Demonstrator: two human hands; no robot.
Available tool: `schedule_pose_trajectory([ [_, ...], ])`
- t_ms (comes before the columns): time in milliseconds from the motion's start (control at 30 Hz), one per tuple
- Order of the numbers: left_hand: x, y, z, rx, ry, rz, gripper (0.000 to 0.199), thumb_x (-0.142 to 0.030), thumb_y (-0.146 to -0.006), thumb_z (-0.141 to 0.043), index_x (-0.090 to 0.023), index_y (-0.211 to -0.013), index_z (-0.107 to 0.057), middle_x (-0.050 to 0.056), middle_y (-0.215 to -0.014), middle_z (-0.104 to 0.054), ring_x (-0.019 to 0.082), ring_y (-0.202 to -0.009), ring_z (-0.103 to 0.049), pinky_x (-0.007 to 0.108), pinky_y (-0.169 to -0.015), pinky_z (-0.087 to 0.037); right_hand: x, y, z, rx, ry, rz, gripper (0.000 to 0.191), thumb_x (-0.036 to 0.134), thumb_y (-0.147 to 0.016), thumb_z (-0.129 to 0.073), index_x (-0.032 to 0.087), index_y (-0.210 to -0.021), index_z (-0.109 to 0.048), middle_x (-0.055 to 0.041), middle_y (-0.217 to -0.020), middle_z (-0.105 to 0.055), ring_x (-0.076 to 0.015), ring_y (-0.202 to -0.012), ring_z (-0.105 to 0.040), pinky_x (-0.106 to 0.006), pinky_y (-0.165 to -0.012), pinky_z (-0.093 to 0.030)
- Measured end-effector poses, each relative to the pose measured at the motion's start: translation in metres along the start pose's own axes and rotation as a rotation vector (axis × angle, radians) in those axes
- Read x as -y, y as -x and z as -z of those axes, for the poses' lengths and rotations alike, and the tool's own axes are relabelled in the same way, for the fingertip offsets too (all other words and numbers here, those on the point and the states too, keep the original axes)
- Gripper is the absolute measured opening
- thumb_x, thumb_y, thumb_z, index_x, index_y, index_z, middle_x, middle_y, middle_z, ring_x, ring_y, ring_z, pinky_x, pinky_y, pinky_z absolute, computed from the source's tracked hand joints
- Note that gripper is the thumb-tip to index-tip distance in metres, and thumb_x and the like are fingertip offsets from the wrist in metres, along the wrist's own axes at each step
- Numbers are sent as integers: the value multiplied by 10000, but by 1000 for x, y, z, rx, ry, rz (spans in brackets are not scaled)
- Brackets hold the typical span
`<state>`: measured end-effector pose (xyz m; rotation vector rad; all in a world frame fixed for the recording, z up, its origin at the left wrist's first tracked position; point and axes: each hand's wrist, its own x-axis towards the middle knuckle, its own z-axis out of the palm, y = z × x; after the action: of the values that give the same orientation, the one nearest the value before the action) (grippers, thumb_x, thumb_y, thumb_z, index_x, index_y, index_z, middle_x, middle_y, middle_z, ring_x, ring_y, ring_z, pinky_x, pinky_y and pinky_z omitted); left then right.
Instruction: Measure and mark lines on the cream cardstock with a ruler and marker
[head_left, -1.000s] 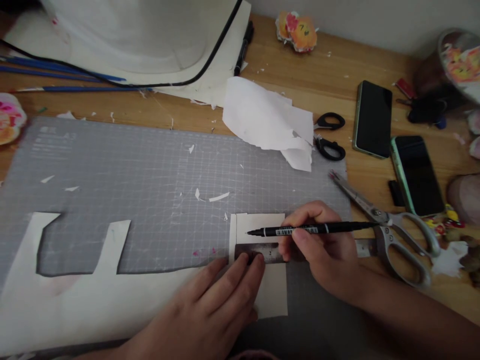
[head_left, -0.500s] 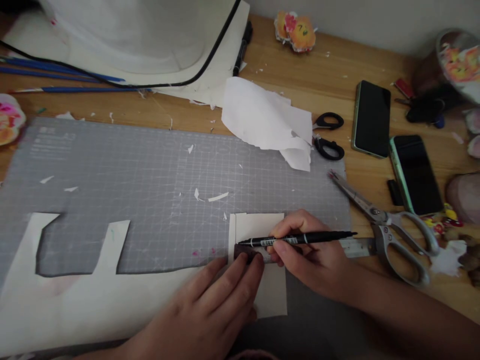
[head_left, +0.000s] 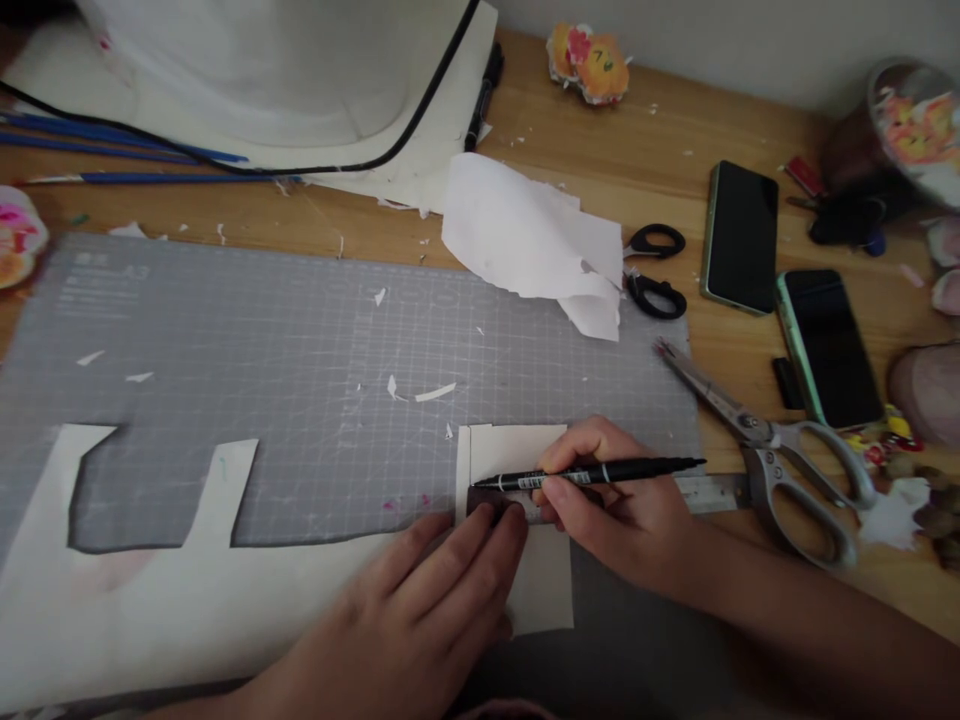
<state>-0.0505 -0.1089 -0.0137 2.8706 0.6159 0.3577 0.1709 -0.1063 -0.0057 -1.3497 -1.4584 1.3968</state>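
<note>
My right hand [head_left: 607, 500] is closed around a slim black marker pen [head_left: 559, 477]. Its tip rests at the left end of a metal ruler [head_left: 716, 492], by a thin line drawn on a small white paper piece [head_left: 521, 450]. With fingers bent and side by side, my left hand [head_left: 442, 590] presses the ruler onto this paper; its thumb is mostly hidden. Under the left wrist and forearm lies a larger white paper sheet [head_left: 225, 610] with cut-out notches. The ruler's middle is covered by my right hand.
A grey cutting mat [head_left: 285, 340] with paper scraps lies beneath. Grey-handled scissors [head_left: 772, 450], black-handled scissors [head_left: 656, 270] and two phones [head_left: 742, 235] are at right. Crumpled white paper [head_left: 525, 230] lies at the mat's back edge; blue brushes [head_left: 165, 178] lie back left.
The pen's back end has tilted slightly and shifted a little left, while its tip stays near the ruler's left end. The left hand keeps its place on the ruler.
</note>
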Motion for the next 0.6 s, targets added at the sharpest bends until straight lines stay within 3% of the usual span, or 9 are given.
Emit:
schedule_pose_trajectory([
  [600, 0, -1, -1, -39, 3, 4, 349, -269, -1026, -358, -178, -1201, -646, 6, -1316, -642, 185, -1182, -520, 366, -946, -371, 1, 4, 2, -196, 173, 142, 143, 152, -841, -556, 235, -771, -463, 56, -586, -487, -116, -533, -550, -204, -446, -419],
])
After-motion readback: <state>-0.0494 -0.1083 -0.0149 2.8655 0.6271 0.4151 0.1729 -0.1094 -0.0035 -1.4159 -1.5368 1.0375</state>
